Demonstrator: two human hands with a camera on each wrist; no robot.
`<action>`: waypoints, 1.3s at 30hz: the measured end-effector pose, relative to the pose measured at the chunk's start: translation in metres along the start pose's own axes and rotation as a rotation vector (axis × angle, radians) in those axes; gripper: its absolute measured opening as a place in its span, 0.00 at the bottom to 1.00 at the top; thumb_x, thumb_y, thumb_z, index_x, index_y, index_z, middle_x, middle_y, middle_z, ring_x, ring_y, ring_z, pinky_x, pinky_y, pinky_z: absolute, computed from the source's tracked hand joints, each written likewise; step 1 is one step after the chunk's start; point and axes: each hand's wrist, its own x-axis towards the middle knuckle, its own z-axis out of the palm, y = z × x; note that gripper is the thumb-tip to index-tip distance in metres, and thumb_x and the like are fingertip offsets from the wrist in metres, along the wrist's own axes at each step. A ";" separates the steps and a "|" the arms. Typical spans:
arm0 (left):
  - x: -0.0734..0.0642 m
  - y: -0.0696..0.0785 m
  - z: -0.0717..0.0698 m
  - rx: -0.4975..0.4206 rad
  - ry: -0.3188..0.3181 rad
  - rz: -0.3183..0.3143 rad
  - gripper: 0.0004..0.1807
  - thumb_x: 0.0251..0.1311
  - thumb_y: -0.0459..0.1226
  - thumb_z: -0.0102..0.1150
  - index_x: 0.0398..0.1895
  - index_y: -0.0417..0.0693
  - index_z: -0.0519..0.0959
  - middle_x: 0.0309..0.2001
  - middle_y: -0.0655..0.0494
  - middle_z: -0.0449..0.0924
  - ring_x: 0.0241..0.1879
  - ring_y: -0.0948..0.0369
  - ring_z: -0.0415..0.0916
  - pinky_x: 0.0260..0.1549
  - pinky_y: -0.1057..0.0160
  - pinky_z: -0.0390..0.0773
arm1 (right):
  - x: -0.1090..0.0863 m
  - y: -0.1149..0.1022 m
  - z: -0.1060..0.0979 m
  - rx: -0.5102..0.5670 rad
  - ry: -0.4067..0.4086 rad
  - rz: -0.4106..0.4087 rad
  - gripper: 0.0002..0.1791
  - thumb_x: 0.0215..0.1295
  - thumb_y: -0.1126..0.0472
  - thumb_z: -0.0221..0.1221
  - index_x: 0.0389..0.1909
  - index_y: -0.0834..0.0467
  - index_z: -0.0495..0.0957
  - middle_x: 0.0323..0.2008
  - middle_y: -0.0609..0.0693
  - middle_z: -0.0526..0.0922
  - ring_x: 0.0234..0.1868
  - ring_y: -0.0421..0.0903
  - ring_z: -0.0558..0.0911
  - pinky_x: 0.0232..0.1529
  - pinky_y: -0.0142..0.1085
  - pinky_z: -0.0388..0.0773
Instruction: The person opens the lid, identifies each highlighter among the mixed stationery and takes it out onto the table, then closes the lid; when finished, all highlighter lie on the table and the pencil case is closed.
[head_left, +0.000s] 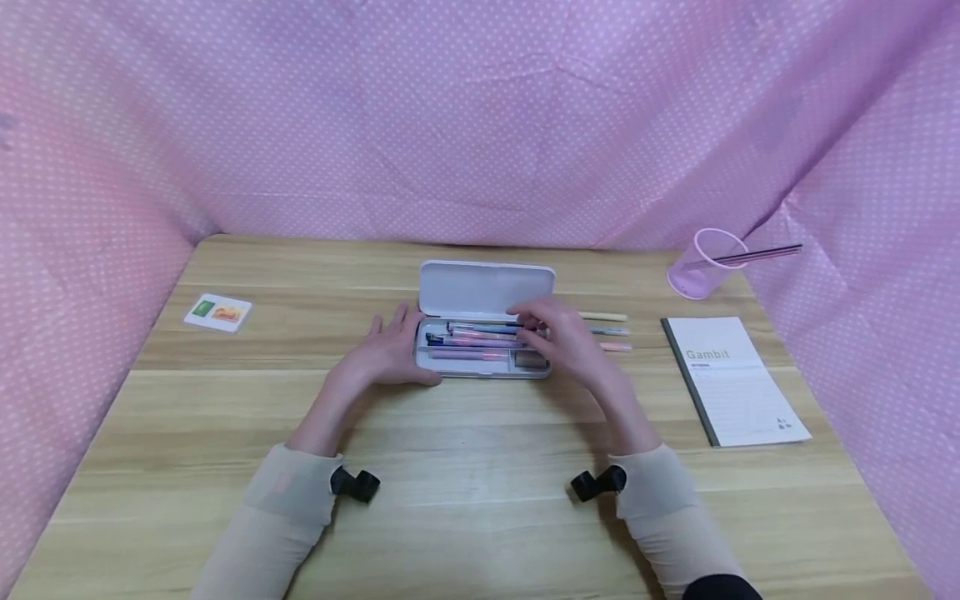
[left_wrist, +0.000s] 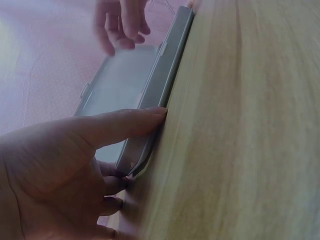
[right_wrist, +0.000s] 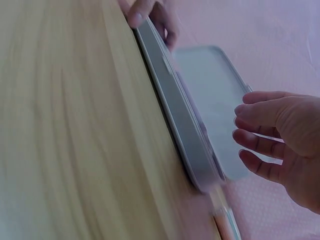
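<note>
A white pencil case (head_left: 486, 374) stands open on the table, its lid (head_left: 486, 287) tipped back. Inside lie several pens (head_left: 468, 342) and a dark grey block (head_left: 531, 359) at the front right. My left hand (head_left: 386, 350) holds the case at its left end, the thumb (left_wrist: 145, 117) against the front wall and the other fingers around the left side. Above the right part of the case hovers my right hand (head_left: 558, 333), fingers loosely bent. In the right wrist view, nothing shows between those fingers (right_wrist: 257, 142).
Several pens (head_left: 609, 331) lie right of the case. Farther right are a notebook (head_left: 735, 383) and a pink cup (head_left: 693, 275) with thin dark sticks (head_left: 772, 253) leaning in it. A white card with small pictures (head_left: 218, 312) lies at left. Pink dotted cloth (head_left: 480, 125) surrounds the table.
</note>
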 end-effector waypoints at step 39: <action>0.002 -0.002 0.000 0.002 -0.007 0.017 0.59 0.53 0.54 0.72 0.80 0.40 0.49 0.83 0.33 0.37 0.84 0.39 0.32 0.80 0.33 0.32 | 0.004 -0.032 0.030 -0.157 -0.226 -0.062 0.10 0.68 0.62 0.66 0.48 0.52 0.87 0.47 0.45 0.90 0.50 0.42 0.87 0.55 0.41 0.85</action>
